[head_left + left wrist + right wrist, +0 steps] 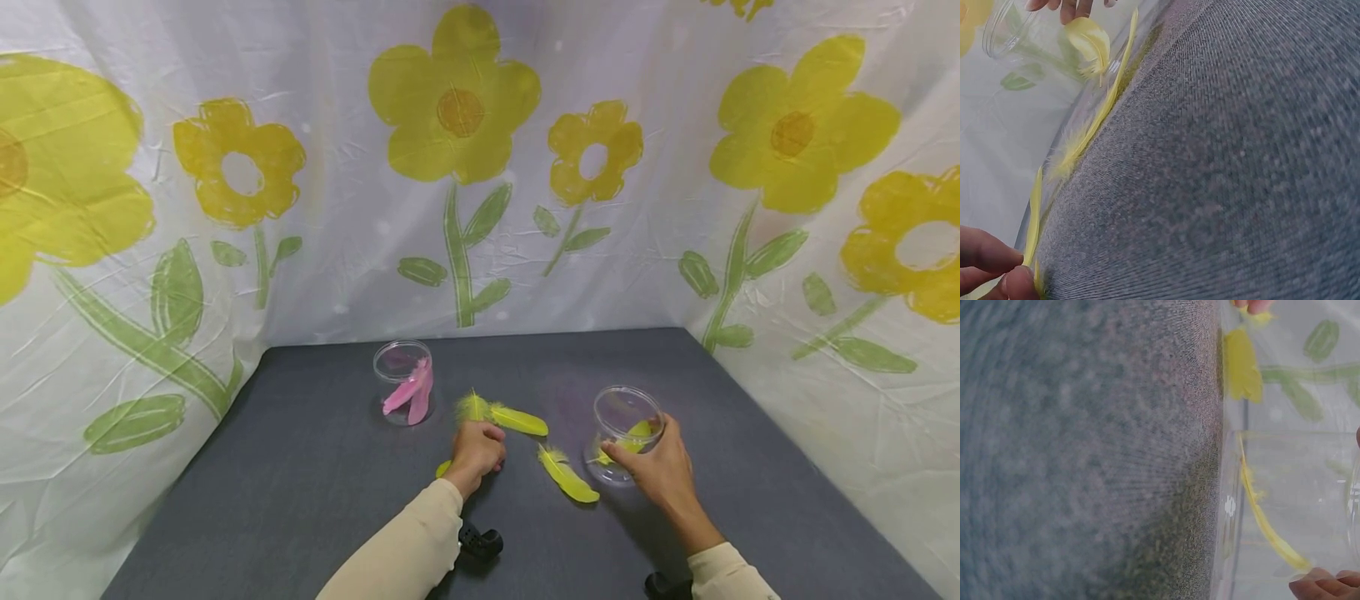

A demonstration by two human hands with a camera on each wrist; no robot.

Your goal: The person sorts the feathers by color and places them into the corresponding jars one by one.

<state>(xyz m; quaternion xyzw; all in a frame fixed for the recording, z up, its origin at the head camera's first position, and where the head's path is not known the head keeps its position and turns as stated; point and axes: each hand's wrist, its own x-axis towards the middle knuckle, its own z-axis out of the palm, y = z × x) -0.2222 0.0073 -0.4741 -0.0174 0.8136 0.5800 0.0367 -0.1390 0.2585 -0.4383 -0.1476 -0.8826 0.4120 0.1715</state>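
My left hand (477, 450) is low over the dark table among yellow feathers. In the left wrist view its thumb and fingers (988, 256) pinch the end of a yellow feather (1034, 215). One yellow feather (519, 420) lies just beyond that hand, and another (567, 475) lies between the two hands. A bit of yellow feather (443, 469) shows left of the left wrist. My right hand (663, 467) grips a clear round jar (609, 417) by its side. Inside that jar is a yellow feather (1263, 522).
A second clear jar (386, 387) holding pink feathers (417, 392) stands at the back left of the dark table (300, 467). A white cloth with printed yellow flowers (453, 100) hangs around the table. Black devices (480, 543) sit below both wrists.
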